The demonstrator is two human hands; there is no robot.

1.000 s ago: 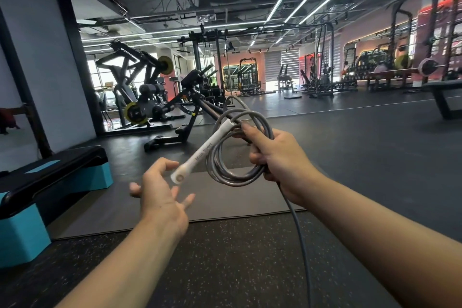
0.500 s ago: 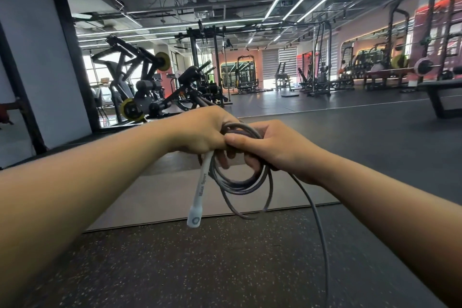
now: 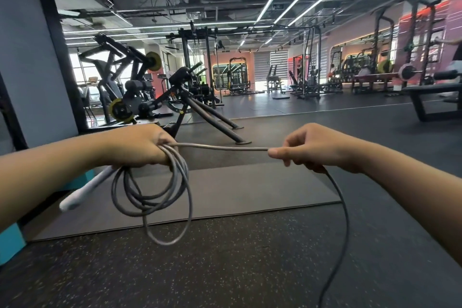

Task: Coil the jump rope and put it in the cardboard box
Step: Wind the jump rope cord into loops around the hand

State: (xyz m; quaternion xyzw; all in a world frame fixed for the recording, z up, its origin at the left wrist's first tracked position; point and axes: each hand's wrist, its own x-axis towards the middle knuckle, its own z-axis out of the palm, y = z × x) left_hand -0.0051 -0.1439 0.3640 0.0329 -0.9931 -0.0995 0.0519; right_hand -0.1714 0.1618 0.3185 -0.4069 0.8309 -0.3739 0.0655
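Note:
The grey jump rope (image 3: 160, 197) hangs in several loose loops from my left hand (image 3: 140, 145), which is closed around the top of the coil. Its white handle (image 3: 87, 189) slants down to the left below that hand. A straight stretch of rope (image 3: 225, 147) runs from my left hand across to my right hand (image 3: 312, 147), which pinches it between thumb and fingers. From the right hand the free rope (image 3: 342, 207) curves down and leaves the view at the bottom. No cardboard box is in view.
A grey floor mat (image 3: 250, 190) lies on the speckled black gym floor ahead. A teal and black step platform (image 3: 12, 240) shows at the left edge. Weight machines (image 3: 130, 87) and a black frame with slanted legs (image 3: 207, 112) stand beyond; a bench (image 3: 435, 97) is at right.
The coil passed from my right hand to my left. My hands then drew apart, the right sliding along the rope to the right and stretching a length between them.

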